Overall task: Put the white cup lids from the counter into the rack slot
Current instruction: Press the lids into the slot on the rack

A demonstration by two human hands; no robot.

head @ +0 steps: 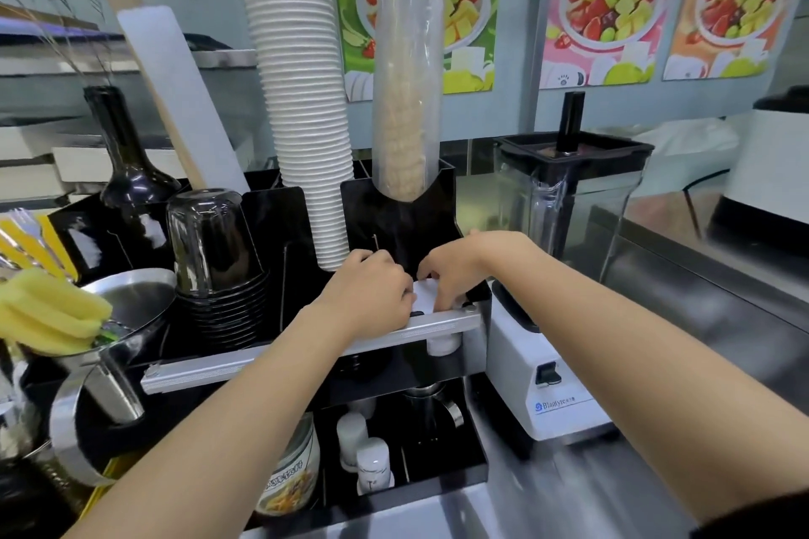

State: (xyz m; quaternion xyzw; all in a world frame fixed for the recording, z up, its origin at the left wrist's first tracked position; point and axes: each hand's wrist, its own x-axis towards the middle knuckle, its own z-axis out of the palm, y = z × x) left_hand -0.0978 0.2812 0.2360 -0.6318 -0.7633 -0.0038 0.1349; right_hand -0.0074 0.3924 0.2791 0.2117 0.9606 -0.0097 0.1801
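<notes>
Both my hands meet over the front right slot of the black rack [437, 206]. My left hand [370, 291] and my right hand [455, 271] close around a stack of white cup lids [423, 294], only a small white patch of which shows between the fingers. The stack sits just behind the rack's silver front rail [306, 348]. Below the rail, a white lid edge [443, 345] pokes out of the slot. The rest of the stack is hidden by my fingers.
A tall column of white paper cups [302, 101] and a sleeve of clear cups [409, 70] stand in the rack behind. Stacked black cups [219, 271] are left, a blender [564, 232] right. A dark bottle [127, 158], metal funnel [127, 311] and yellow sponge [48, 315] crowd the left.
</notes>
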